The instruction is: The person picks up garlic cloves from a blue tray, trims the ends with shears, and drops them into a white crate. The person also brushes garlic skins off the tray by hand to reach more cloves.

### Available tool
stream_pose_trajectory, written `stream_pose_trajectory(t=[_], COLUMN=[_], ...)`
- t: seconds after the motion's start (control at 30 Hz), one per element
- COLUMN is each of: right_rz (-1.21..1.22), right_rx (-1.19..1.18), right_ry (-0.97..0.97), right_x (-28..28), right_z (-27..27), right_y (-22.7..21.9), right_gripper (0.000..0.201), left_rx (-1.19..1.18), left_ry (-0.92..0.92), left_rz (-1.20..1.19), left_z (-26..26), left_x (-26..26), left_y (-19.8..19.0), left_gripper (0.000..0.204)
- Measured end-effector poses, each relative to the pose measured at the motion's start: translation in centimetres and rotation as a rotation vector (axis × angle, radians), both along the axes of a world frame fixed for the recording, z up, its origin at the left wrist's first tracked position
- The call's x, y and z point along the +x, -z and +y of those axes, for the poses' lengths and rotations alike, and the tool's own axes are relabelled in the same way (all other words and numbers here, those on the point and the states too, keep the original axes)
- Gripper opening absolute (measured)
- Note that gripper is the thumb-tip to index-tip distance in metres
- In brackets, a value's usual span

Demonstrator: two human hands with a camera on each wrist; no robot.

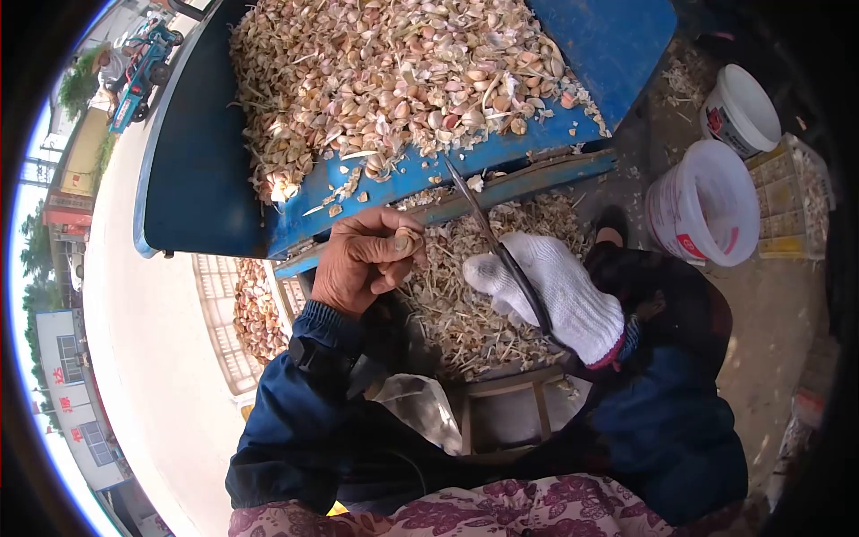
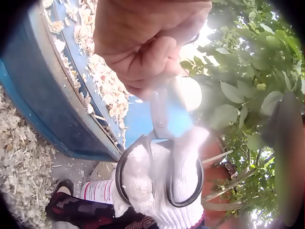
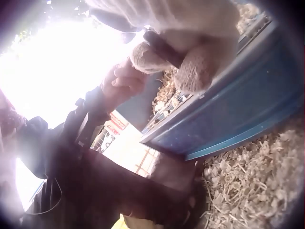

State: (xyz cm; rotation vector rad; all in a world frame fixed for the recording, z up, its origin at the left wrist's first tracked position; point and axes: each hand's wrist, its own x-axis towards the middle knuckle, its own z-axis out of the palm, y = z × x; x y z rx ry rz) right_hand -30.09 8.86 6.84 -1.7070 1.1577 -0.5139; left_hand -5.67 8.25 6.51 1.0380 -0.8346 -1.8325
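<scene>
Floral cloth (image 1: 501, 510) over the person's lap lay closest to the head camera, with dark blue sleeves reaching forward from it toward the blue tray (image 1: 206, 179) heaped with garlic (image 1: 394, 80). Taking that tray as the landmark, both hands worked just below its near edge, above a litter of cut stems and skins (image 1: 465, 304).

The step in hand looked like trimming a single garlic clove (image 1: 407, 240): the bare left hand (image 1: 362, 259) had its fingers (image 2: 143, 67) curled tight round the clove, thumb and forefinger pinching it up toward the blades. The gloved right hand (image 1: 555, 286) gripped the scissors (image 1: 497, 242), its fingers through the black loops (image 2: 157, 176); the blades pointed up toward the tray's near edge, their tips lying beside the clove. How far the blades stood apart could not be told, since the wrist views were washed out by glare.

By my judgement, the next move called for seating the clove's stub squarely between the blades, clear of the left fingertips, before closing them.

Two white buckets (image 1: 707, 201) stood well to the right of the tray.
</scene>
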Motion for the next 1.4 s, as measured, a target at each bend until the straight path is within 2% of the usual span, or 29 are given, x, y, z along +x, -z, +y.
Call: stream_pose_trajectory(t=[0.07, 0.1, 0.13, 0.17, 0.2, 0.27, 0.3, 0.33, 0.4, 0.47, 0.53, 0.6, 0.67, 0.73, 0.8, 0.87, 0.9, 0.97, 1.07, 1.17, 1.23, 1.27, 1.33, 1.37, 1.4], right_rz=[-0.06, -0.178, -0.297, -0.357, -0.363, -0.39, -0.326, -0.329, -0.104, -0.094, -0.08, -0.074, -0.131, 0.015, -0.004, -0.05, -0.053, -0.099, -0.099, -0.094, -0.132, -0.168, -0.145, -0.106, -0.037], right_rx=[0.213, 0.416, 0.622, 0.703, 0.706, 0.621, 0.558, 0.557, 0.386, 0.42, 0.455, 0.422, 0.494, 0.082, 0.159, 0.165, 0.15, 0.355, 0.413, 0.369, 0.365, 0.371, 0.244, 0.198, 0.03], right_ry=[0.013, 0.082, 0.151, 0.305, 0.3, 0.267, 0.271, 0.269, 0.183, 0.176, 0.168, 0.159, 0.174, 0.131, 0.147, 0.185, 0.181, 0.218, 0.205, 0.201, 0.197, 0.193, 0.168, 0.115, 0.086], right_x=[-0.2, -0.2, -0.1, 0.2, 0.0, -0.9, -0.8, -0.9, -1.1, -1.1, -1.2, -1.3, -1.3, -1.0, -1.3, -1.2, -1.3, -1.3, -1.2, -1.1, -0.9, -0.8, -0.4, -0.5, -0.5], right_z=[0.0, 0.0, 0.2, 0.5, 0.5, 0.3, 0.2, 0.1, 0.0, -0.3, -0.3, -0.3, -0.5, -0.2, -0.3, -0.3, -0.4, -0.2, -0.4, -0.4, -0.5, -0.4, -0.5, -0.8, -0.9], right_y=[-0.7, -0.1, 0.5, -1.4, -1.2, -0.5, -0.6, -0.6, -0.6, -1.1, -1.4, -1.7, -1.7, -0.5, -1.1, -0.2, -0.5, -2.5, -2.8, -3.3, -4.0, -4.3, -4.0, -2.6, -0.9], right_gripper=[0.067, 0.065, 0.062, 0.055, 0.055, 0.05, 0.055, 0.055, 0.06, 0.056, 0.056, 0.057, 0.049, 0.063, 0.061, 0.06, 0.06, 0.058, 0.055, 0.053, 0.053, 0.053, 0.051, 0.052, 0.052], left_rx=[0.088, 0.081, 0.15, 0.222, 0.222, 0.152, 0.116, 0.114, -0.07, -0.12, -0.389, -0.529, -0.592, -0.607, -0.599, -0.557, -0.656, -0.669, -0.666, -0.718, -0.378, -0.372, -0.121, -0.112, -0.102], left_ry=[0.004, -0.001, -0.09, -0.179, -0.182, -0.298, -0.36, -0.362, -0.457, -0.489, -0.449, -0.396, -0.385, -0.352, -0.305, -0.312, -0.323, -0.348, -0.375, -0.406, -0.431, -0.428, -0.413, -0.364, -0.314], left_rz=[0.03, 0.022, 0.133, 0.244, 0.236, 0.043, -0.136, -0.139, -0.674, -0.756, -1.261, -1.441, -1.554, -1.663, -1.695, -1.695, -1.707, -1.727, -1.74, -1.679, -1.284, -1.283, -0.521, -0.486, -0.448], left_z=[-0.4, -0.7, -1.2, -1.6, -2.2, -3.9, -4.6, -5.3, -6.7, -8.0, -9.1, -9.7, -10.2, -10.8, -11.0, -11.2, -11.4, -11.7, -11.7, -11.7, -11.4, -11.1, -10.4, -10.0, -9.3], left_x=[0.4, 1.0, 1.9, 2.9, 4.1, 5.8, 5.9, 5.5, 4.6, 4.4, 3.4, 2.4, 1.6, 1.4, 1.5, 1.4, 1.5, 1.3, 1.5, 2.4, 3.3, 3.9, 4.8, 4.8, 4.3], left_y=[0.3, 0.7, 1.4, 2.1, 2.9, 3.6, 3.6, 3.4, 3.2, 4.1, 4.7, 5.2, 5.9, 6.3, 6.4, 6.4, 7.0, 7.3, 7.3, 6.5, 5.3, 4.8, 4.0, 3.6, 2.7], left_gripper=[0.015, 0.015, 0.012, 0.011, 0.011, 0.011, 0.011, 0.011, 0.017, 0.019, 0.021, 0.022, 0.024, 0.028, 0.03, 0.025, 0.02, 0.019, 0.021, 0.023, 0.02, 0.02, 0.018, 0.019, 0.02])
